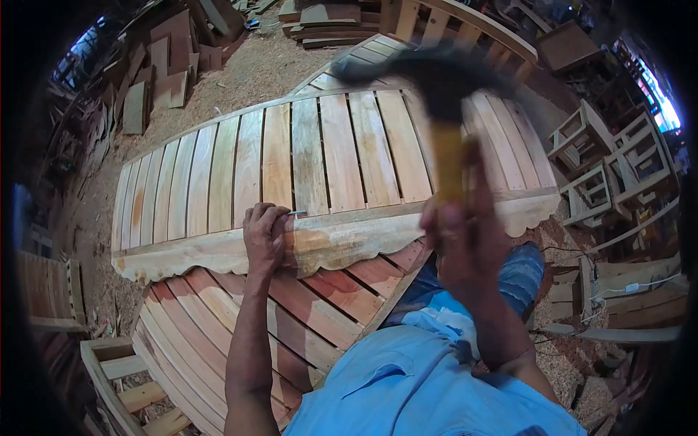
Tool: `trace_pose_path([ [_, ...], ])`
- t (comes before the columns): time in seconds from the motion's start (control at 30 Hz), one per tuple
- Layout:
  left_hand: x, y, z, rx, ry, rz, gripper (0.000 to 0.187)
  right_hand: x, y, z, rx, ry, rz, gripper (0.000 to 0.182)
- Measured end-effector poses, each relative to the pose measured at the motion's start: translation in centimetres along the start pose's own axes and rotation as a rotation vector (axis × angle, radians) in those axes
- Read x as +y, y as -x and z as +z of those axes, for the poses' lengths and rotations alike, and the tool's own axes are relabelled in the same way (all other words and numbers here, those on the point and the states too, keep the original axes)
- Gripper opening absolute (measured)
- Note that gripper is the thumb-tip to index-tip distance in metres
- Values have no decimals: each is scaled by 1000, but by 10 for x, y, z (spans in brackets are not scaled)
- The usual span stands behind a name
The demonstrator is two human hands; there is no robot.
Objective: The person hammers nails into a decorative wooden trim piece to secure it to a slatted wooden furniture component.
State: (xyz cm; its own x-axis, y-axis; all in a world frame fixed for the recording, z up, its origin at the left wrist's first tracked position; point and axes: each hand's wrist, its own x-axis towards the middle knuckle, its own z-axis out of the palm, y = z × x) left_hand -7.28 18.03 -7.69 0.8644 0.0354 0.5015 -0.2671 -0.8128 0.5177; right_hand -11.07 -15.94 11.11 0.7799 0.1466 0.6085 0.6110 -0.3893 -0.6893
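Observation:
My right hand [469, 243] grips the yellow handle of a claw hammer [449, 156]. The hammer is raised above the slatted wooden panel [273, 156], and its dark head is smeared by motion. On the panel's near rail [349, 220], which has a scalloped lower edge, rests my left hand [263, 231] with its fingers curled. A thin grey metal nail [297, 213] sticks out to the right from its fingertips, close to the gap between rail and slats. How the fingers hold it is partly hidden.
Beneath the panel lies another slatted wooden piece [218, 316]. Stacked boards [163, 62] lean at the back left, and more planks [331, 18] lie at the back. Small wooden frames [589, 192] stand at right, near a white cable [632, 288]. Wood shavings cover the floor.

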Motion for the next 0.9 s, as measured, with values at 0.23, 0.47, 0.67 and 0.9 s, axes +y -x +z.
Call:
trace_pose_path([
  [0.23,5,1,-3,13,-1,-2,13,-7,-33,56,207,-212,-90,67],
  [0.47,-1,3,-2,2,-31,18,19,73,48,81,-370,81,61,68],
  [0.67,7,2,-4,-2,-33,23,18,-7,-21,25,47,-347,-141,73],
  [0.9,6,3,-3,6,-82,58,20,82,53,88,-726,318,226,78],
])
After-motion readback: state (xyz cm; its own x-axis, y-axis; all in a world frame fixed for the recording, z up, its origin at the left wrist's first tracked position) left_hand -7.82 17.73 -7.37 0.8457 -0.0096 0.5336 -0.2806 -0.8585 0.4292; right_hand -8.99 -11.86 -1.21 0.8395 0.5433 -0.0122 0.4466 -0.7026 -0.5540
